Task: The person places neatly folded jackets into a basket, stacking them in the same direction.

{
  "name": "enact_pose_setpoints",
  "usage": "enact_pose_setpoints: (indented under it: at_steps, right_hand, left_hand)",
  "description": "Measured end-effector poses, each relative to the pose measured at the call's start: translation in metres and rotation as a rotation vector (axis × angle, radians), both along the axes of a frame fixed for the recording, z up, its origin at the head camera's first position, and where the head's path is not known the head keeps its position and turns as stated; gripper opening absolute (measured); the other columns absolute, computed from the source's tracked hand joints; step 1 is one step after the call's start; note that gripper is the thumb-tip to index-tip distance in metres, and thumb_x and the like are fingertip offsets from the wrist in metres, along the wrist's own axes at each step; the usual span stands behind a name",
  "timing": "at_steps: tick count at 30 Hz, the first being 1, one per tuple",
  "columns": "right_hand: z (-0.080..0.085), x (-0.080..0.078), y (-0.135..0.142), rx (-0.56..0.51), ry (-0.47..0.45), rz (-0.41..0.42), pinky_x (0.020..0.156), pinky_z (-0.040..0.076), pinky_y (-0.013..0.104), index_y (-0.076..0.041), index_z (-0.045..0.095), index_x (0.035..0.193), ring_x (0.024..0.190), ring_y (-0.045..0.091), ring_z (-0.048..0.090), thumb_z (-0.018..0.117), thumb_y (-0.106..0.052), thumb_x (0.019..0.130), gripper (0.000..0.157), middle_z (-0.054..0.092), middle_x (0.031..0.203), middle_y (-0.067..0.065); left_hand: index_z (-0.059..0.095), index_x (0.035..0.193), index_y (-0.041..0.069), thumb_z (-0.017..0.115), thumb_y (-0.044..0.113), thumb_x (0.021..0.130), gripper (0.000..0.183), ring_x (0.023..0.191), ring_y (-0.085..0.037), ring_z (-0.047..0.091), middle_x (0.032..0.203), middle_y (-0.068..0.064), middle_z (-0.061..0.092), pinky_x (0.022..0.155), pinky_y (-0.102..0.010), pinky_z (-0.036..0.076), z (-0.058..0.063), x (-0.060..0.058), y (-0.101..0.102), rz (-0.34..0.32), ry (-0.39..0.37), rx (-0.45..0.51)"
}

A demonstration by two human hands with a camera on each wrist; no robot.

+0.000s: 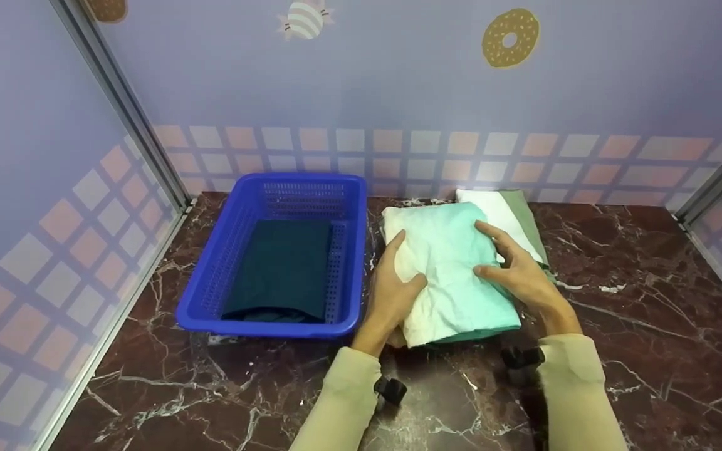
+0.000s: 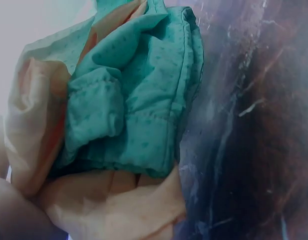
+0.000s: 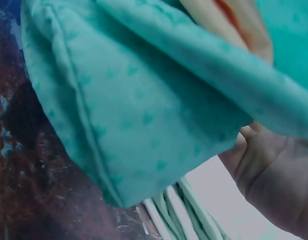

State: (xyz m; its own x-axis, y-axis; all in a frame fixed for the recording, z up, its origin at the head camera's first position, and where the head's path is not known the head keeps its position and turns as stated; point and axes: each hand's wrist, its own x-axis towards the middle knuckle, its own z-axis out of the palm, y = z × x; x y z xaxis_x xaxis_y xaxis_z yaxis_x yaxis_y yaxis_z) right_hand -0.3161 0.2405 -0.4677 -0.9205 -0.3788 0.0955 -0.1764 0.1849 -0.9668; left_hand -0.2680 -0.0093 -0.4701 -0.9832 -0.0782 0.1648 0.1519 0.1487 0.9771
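A folded garment [image 1: 455,269], pale cream on its left and mint green on its right, lies between both hands above the table. My left hand [image 1: 391,289] grips its left edge, thumb on top. My right hand [image 1: 517,272] holds the right side, thumb and a finger over the top. In the left wrist view, teal patterned fabric [image 2: 149,85] with a stitched seam and cuff-like fold shows beneath. The right wrist view shows my right hand [image 3: 276,180] partly under the cloth; its other fingers are hidden.
A blue plastic basket [image 1: 361,250] stands on the left with a dark green folded cloth [image 1: 286,263] inside. Behind my right hand lies a white and green folded cloth [image 1: 524,216]. Patterned walls [image 1: 348,81] border the dark marbled table [image 1: 637,351].
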Motion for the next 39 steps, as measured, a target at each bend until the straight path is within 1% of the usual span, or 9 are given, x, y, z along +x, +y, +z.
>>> enact_pose_setpoints:
  at_steps: [3,6,9,16,22,26,30,34,39]
  right_hand:
    - [0.004,0.000,0.001,-0.004,0.028,0.004,0.095,0.054,0.029,-0.013,0.030,0.169,0.142,0.037,0.042,0.072,0.001,0.097,0.084,0.027,0.170,0.017]
    - [0.009,0.003,0.003,-0.012,0.038,0.014,0.095,0.054,0.029,-0.014,0.030,0.169,0.146,0.035,0.038,0.072,0.000,0.098,0.084,0.025,0.171,0.015]
    - [0.014,0.005,0.005,-0.030,0.035,0.026,0.095,0.055,0.031,-0.015,0.028,0.169,0.144,0.033,0.038,0.071,-0.001,0.099,0.084,0.024,0.172,0.014]
    - [0.026,0.012,0.007,-0.049,0.019,0.024,0.088,0.060,0.038,-0.017,0.027,0.170,0.126,0.032,0.055,0.071,-0.001,0.099,0.085,0.030,0.167,0.017]
    - [0.031,0.015,0.004,-0.038,0.046,0.015,0.088,0.060,0.037,-0.016,0.029,0.169,0.130,0.034,0.052,0.072,-0.002,0.099,0.084,0.031,0.168,0.015]
    - [0.032,0.019,-0.002,-0.052,0.056,-0.001,0.089,0.059,0.037,-0.015,0.031,0.169,0.129,0.035,0.052,0.072,-0.002,0.098,0.083,0.035,0.166,0.015]
    - [0.033,0.022,-0.011,-0.091,0.066,0.000,0.092,0.057,0.035,-0.012,0.031,0.168,0.130,0.034,0.050,0.071,0.003,0.097,0.083,0.039,0.162,0.016]
    - [0.036,0.024,-0.023,-0.112,0.085,-0.001,0.094,0.057,0.036,-0.012,0.033,0.168,0.130,0.032,0.051,0.072,0.004,0.095,0.084,0.043,0.160,0.015]
    - [0.040,0.027,-0.036,-0.147,0.081,-0.007,0.091,0.059,0.042,-0.014,0.032,0.168,0.129,0.033,0.054,0.072,0.001,0.096,0.084,0.045,0.158,0.013]
  left_hand:
    - [0.042,0.163,0.012,0.067,-0.005,0.080,0.088,0.143,-0.027,0.045,0.165,-0.010,0.043,0.118,-0.047,0.037,0.006,0.002,0.000,-0.002,0.010,0.002]
    - [0.043,0.163,0.013,0.067,-0.004,0.080,0.088,0.131,-0.028,0.051,0.163,-0.011,0.046,0.110,-0.045,0.045,0.013,0.005,-0.001,-0.007,0.018,0.009]
    - [0.043,0.163,0.016,0.067,-0.002,0.081,0.088,0.124,-0.028,0.053,0.161,-0.011,0.047,0.105,-0.044,0.048,0.019,0.007,-0.002,-0.018,0.014,0.020]
    - [0.042,0.164,0.016,0.066,-0.003,0.082,0.088,0.129,-0.028,0.050,0.163,-0.010,0.044,0.109,-0.045,0.044,0.028,0.009,-0.004,-0.059,0.024,0.070]
    - [0.042,0.164,0.013,0.067,-0.003,0.083,0.087,0.131,-0.028,0.049,0.164,-0.009,0.043,0.110,-0.045,0.043,0.034,0.013,-0.009,-0.061,0.054,0.060]
    - [0.042,0.164,0.016,0.068,-0.002,0.083,0.086,0.127,-0.029,0.051,0.164,-0.009,0.043,0.106,-0.045,0.047,0.038,0.017,-0.014,-0.055,0.059,0.030]
    - [0.044,0.163,0.016,0.068,0.000,0.083,0.085,0.128,-0.028,0.049,0.164,-0.009,0.044,0.109,-0.046,0.044,0.040,0.021,-0.023,-0.048,0.076,0.000]
    - [0.046,0.161,0.012,0.069,-0.002,0.083,0.083,0.134,-0.026,0.046,0.163,-0.010,0.044,0.115,-0.047,0.039,0.042,0.024,-0.034,-0.036,0.113,-0.001]
    - [0.045,0.162,0.013,0.068,-0.001,0.083,0.083,0.131,-0.027,0.047,0.163,-0.009,0.044,0.108,-0.045,0.044,0.050,0.025,-0.046,-0.043,0.121,-0.008]
